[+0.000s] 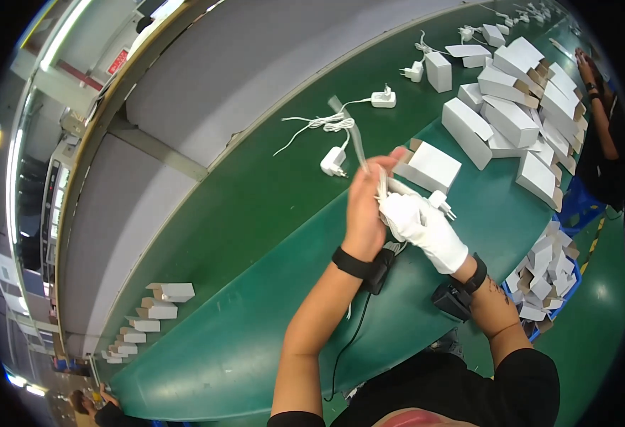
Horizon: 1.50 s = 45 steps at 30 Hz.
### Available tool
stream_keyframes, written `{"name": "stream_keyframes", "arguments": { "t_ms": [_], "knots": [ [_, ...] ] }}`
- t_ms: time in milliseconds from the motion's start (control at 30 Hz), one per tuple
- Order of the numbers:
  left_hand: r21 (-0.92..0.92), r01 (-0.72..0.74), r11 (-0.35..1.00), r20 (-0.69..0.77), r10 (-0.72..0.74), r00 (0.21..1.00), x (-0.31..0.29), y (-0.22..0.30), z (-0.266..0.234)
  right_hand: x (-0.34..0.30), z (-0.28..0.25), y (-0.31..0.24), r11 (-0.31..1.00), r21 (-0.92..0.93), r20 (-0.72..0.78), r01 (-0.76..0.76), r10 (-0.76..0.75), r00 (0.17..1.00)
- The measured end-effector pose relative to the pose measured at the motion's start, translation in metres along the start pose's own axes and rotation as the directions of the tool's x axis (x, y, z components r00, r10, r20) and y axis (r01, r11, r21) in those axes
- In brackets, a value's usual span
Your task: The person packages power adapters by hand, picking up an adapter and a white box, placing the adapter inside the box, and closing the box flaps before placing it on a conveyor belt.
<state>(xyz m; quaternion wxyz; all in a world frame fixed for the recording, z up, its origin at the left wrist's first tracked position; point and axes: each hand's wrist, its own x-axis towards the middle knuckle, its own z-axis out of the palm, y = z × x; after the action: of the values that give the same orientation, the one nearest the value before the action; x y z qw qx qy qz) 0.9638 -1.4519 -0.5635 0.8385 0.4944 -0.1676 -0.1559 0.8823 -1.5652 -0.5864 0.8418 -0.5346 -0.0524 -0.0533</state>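
My left hand (pixel 368 206) is bare, its fingers closed around a bundled white cable (pixel 382 186) between my two hands. A pale, translucent strip (pixel 352 135), blurred, sticks up from beside its fingertips. My right hand (pixel 423 228) wears a white glove and is closed on a white power adapter (pixel 438 200), whose two-pin plug points out past the glove. The fingers partly hide cable and adapter. Just beyond the hands lies a white box (pixel 430 167) with a brown inner flap. Two more white adapters, one upper (pixel 383 97) and one lower (pixel 334 161), lie farther off with coiled cables.
Many white boxes (pixel 510 121) are heaped at the right of the green table (pixel 255 356). A blue crate (pixel 572 285) of boxes stands below the right edge. Open boxes (pixel 157 309) line the far left. Another person's hand (pixel 584 67) is at the upper right.
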Motion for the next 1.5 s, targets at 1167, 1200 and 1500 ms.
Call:
{"name": "stream_keyframes", "arguments": {
  "t_ms": [1167, 1200, 1500],
  "knots": [
    [0.725, -0.579, -0.372, 0.544, -0.205, 0.814, -0.042, 0.097, -0.074, 0.134, -0.278, -0.036, 0.083, -0.975, -0.212, -0.206, -0.066, 0.975],
    [0.696, -0.57, -0.437, 0.492, -0.288, 0.822, -0.056, 0.1, -0.083, 0.134, -0.282, -0.026, 0.26, -0.943, -0.236, -0.208, -0.08, 0.969],
    [0.849, 0.173, -0.5, -0.252, -0.095, 0.963, -0.085, 0.104, -0.083, 0.081, -0.129, -0.031, 0.424, -0.9, -0.105, -0.096, 0.0, 0.994]
  ]
}}
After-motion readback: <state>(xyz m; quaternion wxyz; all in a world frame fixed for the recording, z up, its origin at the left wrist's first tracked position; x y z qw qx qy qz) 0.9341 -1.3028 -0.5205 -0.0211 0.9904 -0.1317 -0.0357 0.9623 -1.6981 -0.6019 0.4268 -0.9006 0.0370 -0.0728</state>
